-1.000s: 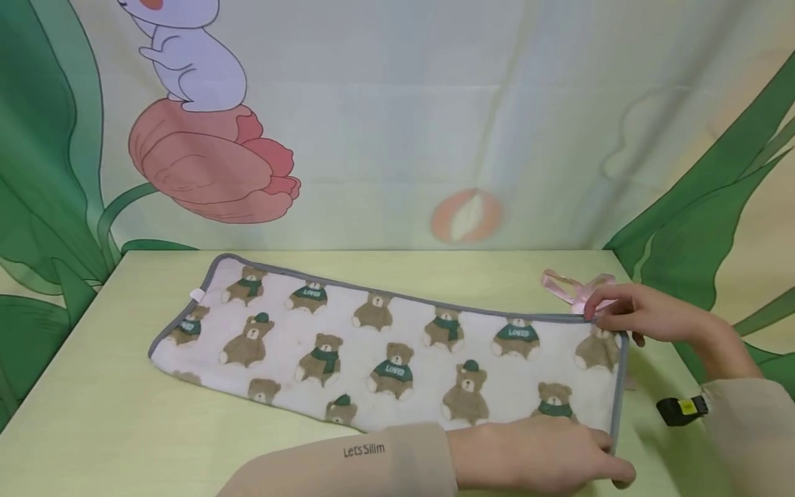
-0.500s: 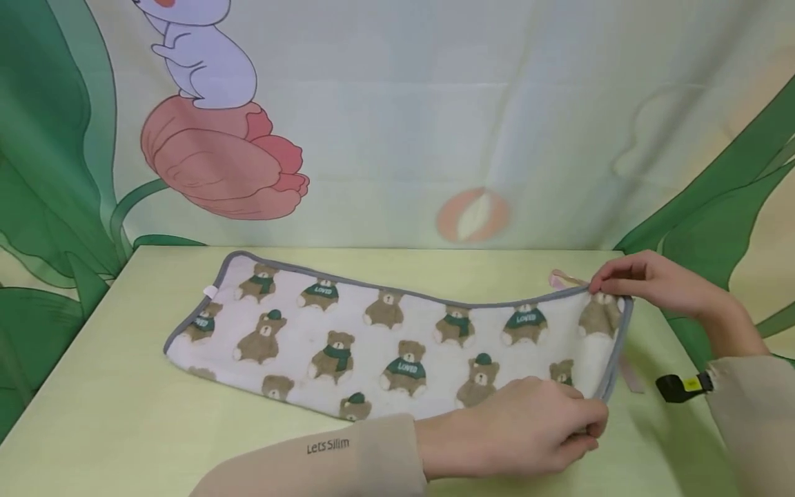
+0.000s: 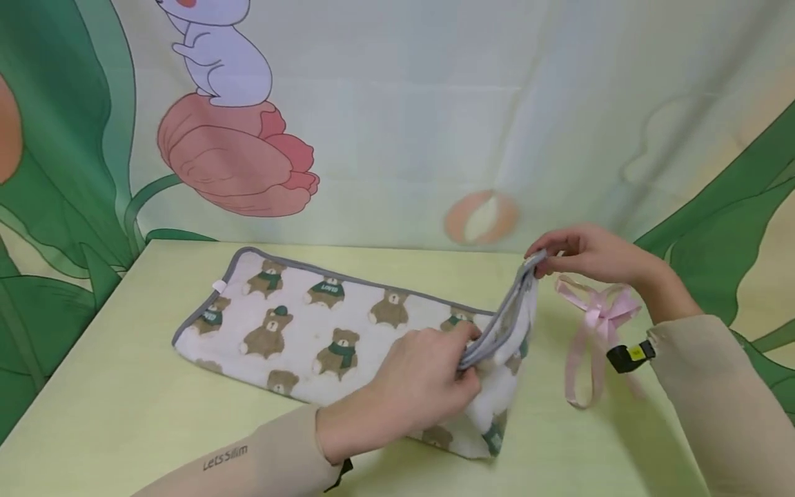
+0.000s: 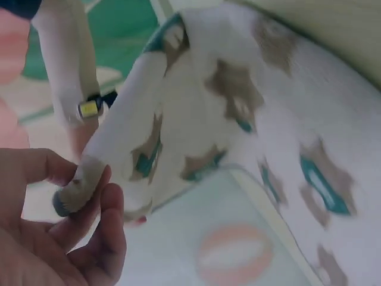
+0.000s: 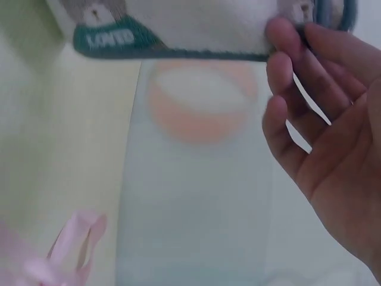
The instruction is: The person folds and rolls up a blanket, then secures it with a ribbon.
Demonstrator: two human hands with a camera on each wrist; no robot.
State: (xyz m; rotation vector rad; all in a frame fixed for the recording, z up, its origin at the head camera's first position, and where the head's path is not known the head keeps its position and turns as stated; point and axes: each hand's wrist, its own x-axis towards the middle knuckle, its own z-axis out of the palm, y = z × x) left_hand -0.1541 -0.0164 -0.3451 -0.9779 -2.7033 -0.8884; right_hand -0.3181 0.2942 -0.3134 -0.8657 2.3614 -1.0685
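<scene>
A white towel (image 3: 366,324) printed with brown bears and edged in grey lies folded lengthwise across the table. Its right end is raised and bent over to the left. My left hand (image 3: 422,376) pinches the near corner of that end; in the left wrist view, the thumb and fingers close on the bunched corner (image 4: 83,185). At the far corner, my right hand (image 3: 596,255) pinches the grey edging between thumb and fingertips, as the right wrist view also shows (image 5: 315,89). The towel's left end, with a small white tag (image 3: 219,285), stays flat.
A pink ribbon bow (image 3: 602,317) with loose tails lies on the pale yellow-green table (image 3: 112,386), right of the towel and under the right forearm. Behind the table hangs a printed curtain (image 3: 385,152) with leaves, flowers and a white animal.
Both hands have lifted the towel's right end and carried it leftward, folding it over. The pink ribbon, partly covered before, is now exposed.
</scene>
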